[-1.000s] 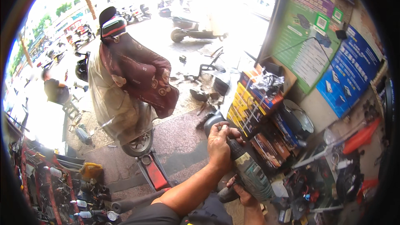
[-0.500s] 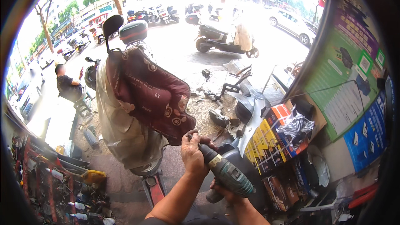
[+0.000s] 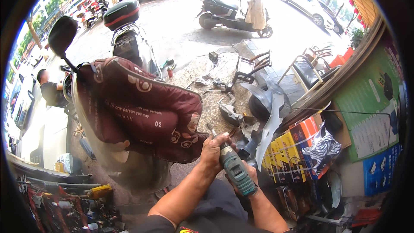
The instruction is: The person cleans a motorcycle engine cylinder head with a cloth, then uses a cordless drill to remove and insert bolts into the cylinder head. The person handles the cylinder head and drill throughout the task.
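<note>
The drill (image 3: 237,168) is in front of the person's lap, held in both hands with its nose pointing away and slightly left. The left hand (image 3: 211,152) is closed around its front end, thumb lying along the top, probably to steady the chuck. The right hand (image 3: 247,174) wraps the body from the right and beneath, seemingly to carry the weight; most of its fingers are hidden, so how tightly they press I cannot tell.

Just beyond the left hand hangs a maroon quilt (image 3: 142,112), draped over the front of a scooter, likely as a rider's windshield. A mirror (image 3: 63,36) stands clear above it, presumably so it stays usable. To the right, yellow boxes (image 3: 284,151) stand stacked, perhaps to save floor room, a silver bag (image 3: 322,149) on top. Near them, a grey panel (image 3: 271,131) stands on end.
</note>
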Demonstrator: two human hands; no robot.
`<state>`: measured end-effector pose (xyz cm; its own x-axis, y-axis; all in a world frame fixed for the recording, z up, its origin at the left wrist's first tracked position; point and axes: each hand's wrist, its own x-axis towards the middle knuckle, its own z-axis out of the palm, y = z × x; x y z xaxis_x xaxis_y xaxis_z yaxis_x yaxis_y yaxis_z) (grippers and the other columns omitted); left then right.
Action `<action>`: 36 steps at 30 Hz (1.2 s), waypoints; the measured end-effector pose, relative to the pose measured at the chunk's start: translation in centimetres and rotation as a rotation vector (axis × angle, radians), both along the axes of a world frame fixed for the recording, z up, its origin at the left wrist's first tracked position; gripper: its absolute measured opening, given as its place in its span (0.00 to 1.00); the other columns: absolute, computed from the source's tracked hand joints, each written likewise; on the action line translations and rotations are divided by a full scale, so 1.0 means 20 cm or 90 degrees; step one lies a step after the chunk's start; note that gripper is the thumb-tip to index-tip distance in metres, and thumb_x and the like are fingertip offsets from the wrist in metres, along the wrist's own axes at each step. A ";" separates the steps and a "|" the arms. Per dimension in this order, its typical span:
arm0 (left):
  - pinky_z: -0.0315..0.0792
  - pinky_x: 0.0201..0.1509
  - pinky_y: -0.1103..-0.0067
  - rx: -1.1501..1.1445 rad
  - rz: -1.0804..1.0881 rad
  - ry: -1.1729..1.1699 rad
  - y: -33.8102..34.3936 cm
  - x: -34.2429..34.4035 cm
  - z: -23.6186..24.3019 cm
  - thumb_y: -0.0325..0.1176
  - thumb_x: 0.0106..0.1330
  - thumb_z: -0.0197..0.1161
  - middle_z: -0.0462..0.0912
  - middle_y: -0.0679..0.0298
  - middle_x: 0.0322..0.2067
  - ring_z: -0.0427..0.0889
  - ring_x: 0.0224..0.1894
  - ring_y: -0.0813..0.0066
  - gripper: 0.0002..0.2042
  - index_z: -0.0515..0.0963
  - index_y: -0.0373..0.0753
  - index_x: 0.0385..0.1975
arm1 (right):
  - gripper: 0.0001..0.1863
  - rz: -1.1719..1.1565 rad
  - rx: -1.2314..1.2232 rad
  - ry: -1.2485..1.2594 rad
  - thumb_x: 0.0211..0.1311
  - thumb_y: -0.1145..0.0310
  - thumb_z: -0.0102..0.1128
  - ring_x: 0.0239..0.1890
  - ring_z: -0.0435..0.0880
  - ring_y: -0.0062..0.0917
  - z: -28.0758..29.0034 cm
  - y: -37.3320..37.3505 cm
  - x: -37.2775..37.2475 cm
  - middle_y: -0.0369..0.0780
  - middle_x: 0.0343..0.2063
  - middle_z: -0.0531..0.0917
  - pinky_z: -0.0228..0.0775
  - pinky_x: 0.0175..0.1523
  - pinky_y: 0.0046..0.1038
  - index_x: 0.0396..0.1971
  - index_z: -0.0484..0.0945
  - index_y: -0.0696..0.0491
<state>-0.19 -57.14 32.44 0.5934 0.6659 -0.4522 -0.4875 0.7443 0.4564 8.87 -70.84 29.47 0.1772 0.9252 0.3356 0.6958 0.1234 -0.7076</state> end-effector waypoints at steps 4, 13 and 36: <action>0.80 0.33 0.66 0.003 -0.022 0.013 0.32 0.16 -0.11 0.30 0.63 0.59 0.76 0.60 0.23 0.80 0.25 0.64 0.05 0.73 0.36 0.29 | 0.10 -0.063 -0.012 0.012 0.52 0.71 0.69 0.29 0.83 0.37 -0.13 0.29 0.14 0.41 0.26 0.80 0.76 0.34 0.32 0.33 0.77 0.53; 0.83 0.30 0.68 -0.032 -0.064 0.039 1.23 0.73 -0.32 0.27 0.61 0.63 0.77 0.62 0.27 0.82 0.25 0.69 0.10 0.69 0.38 0.38 | 0.11 -0.122 -0.067 -0.060 0.51 0.70 0.67 0.30 0.83 0.41 -0.30 1.15 0.73 0.42 0.27 0.81 0.76 0.32 0.37 0.34 0.76 0.53; 0.80 0.34 0.72 -0.043 -0.160 0.491 3.37 1.60 -1.27 0.40 0.70 0.58 0.79 0.59 0.42 0.81 0.37 0.69 0.16 0.71 0.37 0.51 | 0.23 -0.308 -0.411 0.288 0.54 0.68 0.74 0.45 0.84 0.29 -0.53 2.89 2.45 0.43 0.43 0.85 0.74 0.52 0.31 0.49 0.79 0.58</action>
